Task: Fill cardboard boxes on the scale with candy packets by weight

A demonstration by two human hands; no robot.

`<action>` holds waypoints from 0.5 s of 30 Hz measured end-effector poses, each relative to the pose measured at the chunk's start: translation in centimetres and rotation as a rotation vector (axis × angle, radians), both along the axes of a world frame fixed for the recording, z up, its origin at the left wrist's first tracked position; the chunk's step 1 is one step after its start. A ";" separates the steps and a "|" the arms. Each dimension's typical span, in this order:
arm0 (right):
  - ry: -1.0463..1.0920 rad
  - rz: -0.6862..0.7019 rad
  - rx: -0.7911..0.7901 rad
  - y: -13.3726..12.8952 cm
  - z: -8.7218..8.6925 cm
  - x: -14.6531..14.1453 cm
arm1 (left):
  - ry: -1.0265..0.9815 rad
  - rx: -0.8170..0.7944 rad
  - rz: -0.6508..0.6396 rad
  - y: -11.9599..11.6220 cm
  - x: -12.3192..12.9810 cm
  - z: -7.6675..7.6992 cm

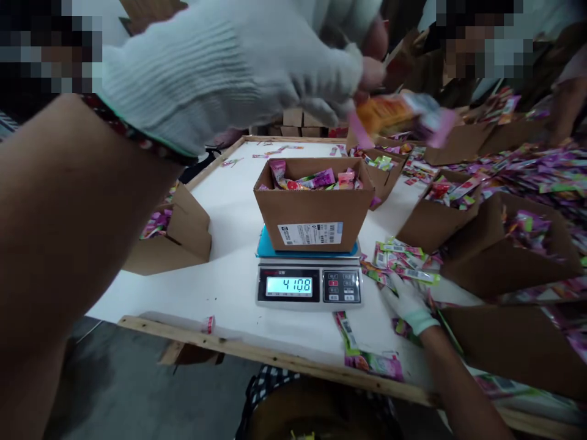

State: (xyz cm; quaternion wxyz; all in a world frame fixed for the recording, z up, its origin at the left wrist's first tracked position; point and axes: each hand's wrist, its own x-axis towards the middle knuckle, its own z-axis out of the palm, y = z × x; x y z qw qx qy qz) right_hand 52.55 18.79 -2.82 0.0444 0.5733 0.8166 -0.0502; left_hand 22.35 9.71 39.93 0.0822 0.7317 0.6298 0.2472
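Observation:
My left hand (316, 67), in a white knit glove with bare fingertips, is raised close to the camera. Its fingers pinch an orange and pink packet (389, 115), smeared by motion, above and right of the open cardboard box (312, 205). Colourful packets fill that box, which rests on a digital scale (309, 287) reading 410.8. To the right of the scale, my gloved right hand (408, 302) reaches onto a loose pile of green and pink packets (403, 256). Its fingers look stretched out over them, slightly blurred.
More filled cardboard boxes stand on the right (509, 241) and the left (183, 235). Behind the right-hand boxes spreads a large heap of packets (550, 168). A wooden edge strip (275, 354) borders the white table (229, 214). Other people are at the far side.

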 end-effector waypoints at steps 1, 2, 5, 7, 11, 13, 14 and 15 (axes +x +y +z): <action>0.000 0.000 -0.002 0.0 -0.1 0.0 | 0.014 0.013 -0.083 0.0 0.3 -0.4; -0.001 0.000 -0.006 0.1 -0.2 0.0 | 0.053 0.029 -0.133 0.0 0.5 -0.8; 0.003 0.000 -0.019 0.0 -0.4 0.1 | 0.259 0.087 -0.028 -0.3 -0.4 -2.0; 0.007 -0.009 -0.019 0.0 -0.4 0.1 | 0.306 0.106 0.079 -0.7 -1.6 -2.7; 0.013 0.002 0.006 -0.1 -0.5 0.1 | 0.342 0.033 0.195 -1.4 -3.5 -3.5; 0.011 0.011 -0.001 -0.1 -0.4 0.1 | 0.363 0.018 0.222 -1.6 -4.0 -3.6; 0.006 0.007 -0.009 -0.1 -0.3 0.1 | 0.362 0.020 0.224 -1.7 -4.1 -3.6; -0.001 0.003 -0.016 -0.1 -0.2 0.1 | 0.356 0.032 0.221 -1.7 -4.1 -3.6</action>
